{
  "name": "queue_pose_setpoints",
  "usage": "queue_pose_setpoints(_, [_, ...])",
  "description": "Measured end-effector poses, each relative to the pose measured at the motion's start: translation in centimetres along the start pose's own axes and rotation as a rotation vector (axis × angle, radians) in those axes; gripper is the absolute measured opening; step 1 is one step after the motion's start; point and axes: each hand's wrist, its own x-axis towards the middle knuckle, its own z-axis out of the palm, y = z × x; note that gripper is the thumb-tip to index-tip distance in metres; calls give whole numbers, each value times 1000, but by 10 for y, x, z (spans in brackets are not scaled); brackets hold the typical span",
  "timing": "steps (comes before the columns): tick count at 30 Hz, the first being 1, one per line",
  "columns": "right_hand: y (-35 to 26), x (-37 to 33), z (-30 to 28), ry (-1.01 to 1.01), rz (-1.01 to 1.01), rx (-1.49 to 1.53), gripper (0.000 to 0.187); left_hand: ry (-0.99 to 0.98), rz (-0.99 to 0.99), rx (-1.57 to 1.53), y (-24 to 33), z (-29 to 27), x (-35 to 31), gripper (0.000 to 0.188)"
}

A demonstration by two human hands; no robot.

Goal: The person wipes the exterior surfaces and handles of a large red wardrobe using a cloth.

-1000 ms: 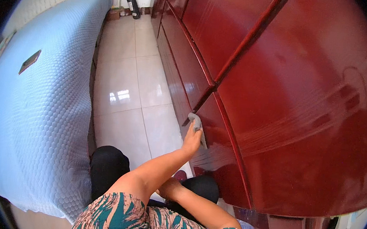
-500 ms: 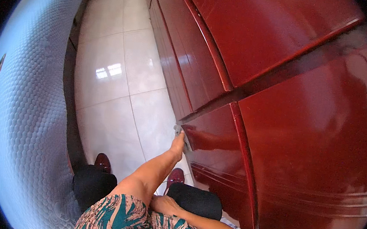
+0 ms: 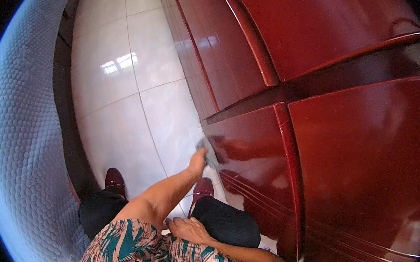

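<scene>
My left hand (image 3: 198,162) reaches forward and across to the right, its fingers closed on a grey cloth (image 3: 211,160). The cloth lies against the bottom edge of a glossy dark-red cabinet (image 3: 248,149), just above the floor; part of it is hidden behind the hand. My right hand (image 3: 190,230) rests low by my right knee, fingers loosely laid out, with nothing seen in it. A dark-red shoe (image 3: 204,188) of mine stands close below the cloth.
Pale glossy floor tiles (image 3: 110,77) run along the cabinet's foot. At the left stands a bed or mattress with a light-blue quilted cover (image 3: 26,115) and a dark side (image 3: 65,98). Raised trim (image 3: 287,137) stands out from the cabinet front.
The view has shifted slightly. My left hand has moved a little nearer along the cabinet's bottom edge with the grey cloth. My right hand stays by the knee.
</scene>
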Motion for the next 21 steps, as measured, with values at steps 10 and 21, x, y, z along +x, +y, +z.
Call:
queue_pose_setpoints(10, [26,-2,29,-101,-109,-13,22,-198,-468,63,-75,-4,-37,33])
queue_pose_setpoints(21, [4,6,0,-153,-17,42,23,79,220,-383,77,-3,33,43])
